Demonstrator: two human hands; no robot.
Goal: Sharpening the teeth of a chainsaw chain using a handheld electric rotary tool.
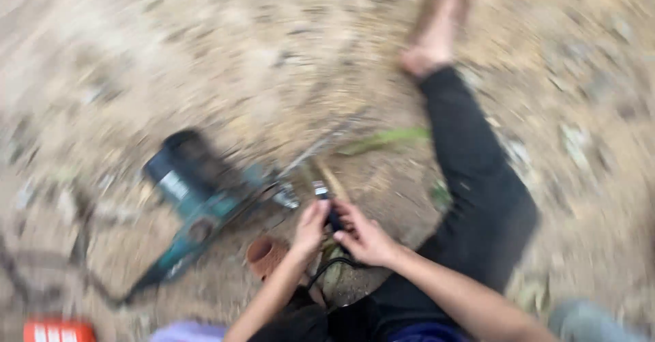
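Observation:
The picture is blurred by motion. My left hand [310, 227] and my right hand [365, 236] meet over a small dark object with a shiny metal tip [326, 205]; both hands pinch it. A black cable [327, 270] loops down from it toward my lap. To the left on the dirt lies a teal and black power drill [194, 202], its bit end pointing toward my hands. A small brown clay-coloured cylinder [266, 257] rests on the ground by my left wrist.
My leg in black trousers [477, 178] stretches out to the upper right, ending in a bare foot [433, 45]. A green leaf [385, 137] and a stick lie on the sandy ground. A red box [58, 330] sits at the bottom left corner.

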